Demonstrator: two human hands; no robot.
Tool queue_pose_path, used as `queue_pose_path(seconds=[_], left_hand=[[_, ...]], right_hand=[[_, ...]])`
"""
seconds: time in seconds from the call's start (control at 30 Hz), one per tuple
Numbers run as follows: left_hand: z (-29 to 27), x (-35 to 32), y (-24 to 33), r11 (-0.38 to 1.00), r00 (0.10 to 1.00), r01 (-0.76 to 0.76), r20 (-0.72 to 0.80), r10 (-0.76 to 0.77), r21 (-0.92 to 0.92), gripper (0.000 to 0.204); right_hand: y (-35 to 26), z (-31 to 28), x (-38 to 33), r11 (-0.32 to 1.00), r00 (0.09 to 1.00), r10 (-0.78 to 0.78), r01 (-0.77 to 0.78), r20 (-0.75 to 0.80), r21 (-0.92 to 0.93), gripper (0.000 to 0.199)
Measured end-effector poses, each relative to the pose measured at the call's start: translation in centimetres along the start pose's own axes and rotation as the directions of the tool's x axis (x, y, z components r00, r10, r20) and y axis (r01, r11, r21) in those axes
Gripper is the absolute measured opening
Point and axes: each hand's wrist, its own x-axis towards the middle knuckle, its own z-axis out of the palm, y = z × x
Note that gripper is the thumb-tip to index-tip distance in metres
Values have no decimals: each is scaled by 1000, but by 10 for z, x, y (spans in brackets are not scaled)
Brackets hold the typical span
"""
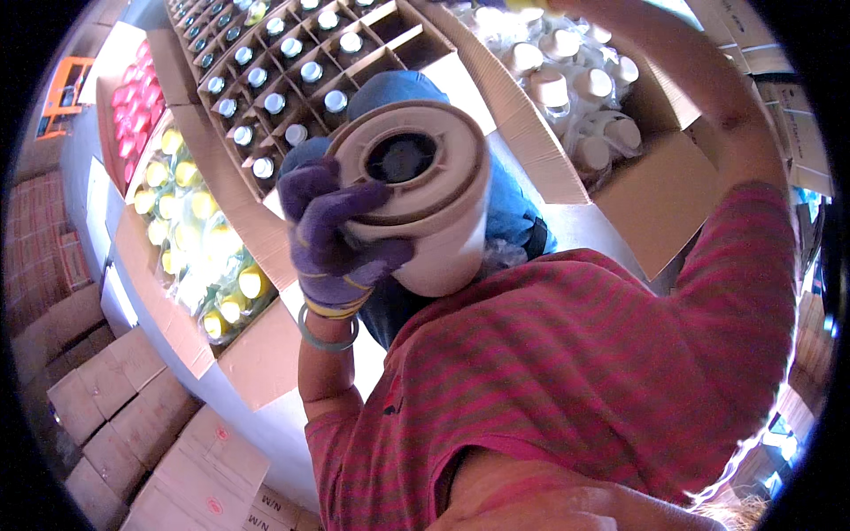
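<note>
My left hand [341, 221], in a purple glove with a yellow cuff, grips a cream plastic tub [434, 248] from its left side. The tub is tilted so its ringed round face shows, with a dark round centre [400, 159]. Fingers lie over the face's edge while the thumb presses the side wall. My right arm [699, 71] reaches up and across to the top edge. Of my right hand [536, 3] only a bit of glove and cuff shows there, above wrapped white-capped bottles [562, 88]; its fingers are cut off by the frame.
A divided carton [425, 57] of dark bottles with pale caps stands ahead. To its left are cartons of yellow-capped bottles [181, 199] and pink items [137, 106]. Open flaps [660, 203] stick out around them. Closed boxes [199, 473] are stacked at lower left.
</note>
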Motion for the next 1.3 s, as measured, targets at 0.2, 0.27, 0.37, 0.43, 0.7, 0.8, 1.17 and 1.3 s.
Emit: queue_pose_path(seconds=[0.2, 0.27, 0.37, 0.43, 0.7, 0.8, 1.17, 1.3], left_hand=[[-10, 1, -12, 991, 993, 112, -20, -113, -69, 55], [-4, 11, -19, 991, 997, 74, 22, -72, -113, 57], [-5, 7, -27, 984, 994, 113, 17, -111, -141, 58], [-7, 7, -29, 980, 992, 122, -4, -124, -154, 56], [-3, 18, -50, 980, 992, 124, -9, -127, -156, 45], [-9, 15, -51, 981, 991, 135, 6, -135, -142, 45], [-15, 43, -57, 951, 962, 244, 172, -212, -190, 35], [-25, 68, -56, 923, 901, 339, 345, -263, -182, 21]], right_hand=[[84, 141, 13, 933, 965, 260, -260, -34, -247, 41], [114, 186, -2, 916, 954, 298, -295, -32, -271, 35], [91, 184, -6, 929, 893, 204, -306, -402, -210, 36], [54, 150, -29, 982, 858, 118, -175, -499, -69, 32], [-126, 119, -105, 744, 892, -401, 182, 211, 643, 44], [-85, 89, -80, 437, 982, -64, -133, 178, 890, 35], [71, -67, 38, 54, 441, 583, 816, -682, 575, 13], [83, -147, 67, 164, 325, 641, 827, -696, 538, 19]])
